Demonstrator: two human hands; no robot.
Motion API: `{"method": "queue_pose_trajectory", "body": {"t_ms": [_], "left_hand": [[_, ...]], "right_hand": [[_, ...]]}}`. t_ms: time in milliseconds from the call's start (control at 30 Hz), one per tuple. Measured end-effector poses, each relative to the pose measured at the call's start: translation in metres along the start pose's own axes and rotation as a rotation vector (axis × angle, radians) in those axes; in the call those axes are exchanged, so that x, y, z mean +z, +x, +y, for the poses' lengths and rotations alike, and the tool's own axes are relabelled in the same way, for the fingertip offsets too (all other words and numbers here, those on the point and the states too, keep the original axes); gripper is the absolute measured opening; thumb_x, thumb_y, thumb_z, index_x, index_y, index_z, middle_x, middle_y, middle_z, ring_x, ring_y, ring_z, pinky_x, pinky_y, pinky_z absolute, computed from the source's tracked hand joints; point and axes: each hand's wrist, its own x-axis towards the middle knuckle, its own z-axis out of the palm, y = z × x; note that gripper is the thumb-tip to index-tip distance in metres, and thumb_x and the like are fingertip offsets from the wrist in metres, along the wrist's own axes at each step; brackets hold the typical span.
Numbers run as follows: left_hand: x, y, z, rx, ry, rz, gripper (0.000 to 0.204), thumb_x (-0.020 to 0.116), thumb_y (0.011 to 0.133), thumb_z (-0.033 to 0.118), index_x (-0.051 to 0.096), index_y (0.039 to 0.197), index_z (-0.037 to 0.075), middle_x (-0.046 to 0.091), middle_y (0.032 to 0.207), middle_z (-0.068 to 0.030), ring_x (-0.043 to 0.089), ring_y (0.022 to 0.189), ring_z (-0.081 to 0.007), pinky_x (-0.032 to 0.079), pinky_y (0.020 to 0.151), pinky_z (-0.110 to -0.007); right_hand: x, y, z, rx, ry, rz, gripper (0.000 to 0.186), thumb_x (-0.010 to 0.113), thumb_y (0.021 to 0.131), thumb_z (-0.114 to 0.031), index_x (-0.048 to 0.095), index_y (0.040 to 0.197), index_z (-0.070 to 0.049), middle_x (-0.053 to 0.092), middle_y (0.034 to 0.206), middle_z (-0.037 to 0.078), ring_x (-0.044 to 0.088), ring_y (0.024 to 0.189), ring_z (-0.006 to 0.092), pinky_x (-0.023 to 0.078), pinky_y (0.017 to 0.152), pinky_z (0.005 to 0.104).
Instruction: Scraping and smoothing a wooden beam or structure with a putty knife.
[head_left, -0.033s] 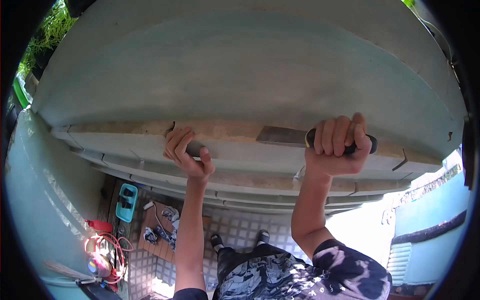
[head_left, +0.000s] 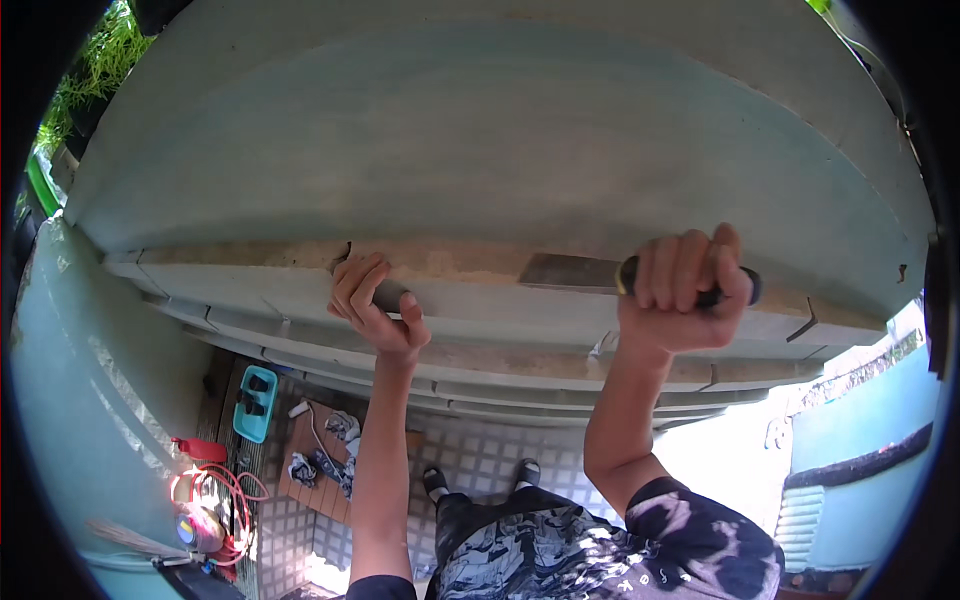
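My right hand (head_left: 690, 290) is wrapped round the black and yellow handle of a scraper (head_left: 572, 272). Its flat, grey metal blade points left and lies along the tan, rough front edge of the concrete ledge (head_left: 460, 262). Further left, my left hand (head_left: 370, 305) is at the same edge with its fingers curled and the thumb apart. Between fingers and thumb shows a smooth grey piece (head_left: 388, 295); its kind I cannot make out. A small dark tip sticks up by the fingers.
Further stepped ledges (head_left: 480, 352) run below. On the tiled floor stand a low wooden table (head_left: 305, 440) with crumpled cloths and a turquoise tray (head_left: 255, 425). A pink hose (head_left: 245, 505) and a red container (head_left: 200, 450) lie at the left wall. My feet are below.
My right hand and the scraper have slid slightly to the right along the ledge edge. My left hand has stayed in place.
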Motion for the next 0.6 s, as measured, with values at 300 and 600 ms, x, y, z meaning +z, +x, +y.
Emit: {"method": "queue_pose_trajectory", "body": {"t_ms": [300, 600], "left_hand": [[0.004, -0.003, -0.006, 0.002, -0.023, 0.055, 0.033, 0.049, 0.092, 0.031, 0.055, 0.116, 0.008, 0.060, 0.118, -0.0076, 0.052, 0.113, -0.0300, 0.030, 0.099, -0.042], [0.005, -0.003, -0.007, 0.016, -0.012, 0.085, 0.033, 0.049, 0.091, 0.031, 0.055, 0.115, 0.009, 0.061, 0.117, -0.0075, 0.053, 0.111, -0.0295, 0.031, 0.098, -0.041]], "right_hand": [[-0.002, 0.005, -0.007, -0.019, 0.183, -0.047, 0.021, 0.040, 0.091, -0.013, 0.034, 0.071, -0.012, 0.033, 0.048, -0.001, 0.025, 0.037, 0.0095, 0.023, 0.032, 0.0259], [0.002, 0.005, -0.018, -0.092, 0.143, -0.088, 0.020, 0.042, 0.092, -0.014, 0.036, 0.073, -0.012, 0.035, 0.048, -0.001, 0.024, 0.035, 0.0089, 0.023, 0.030, 0.0250]]}}
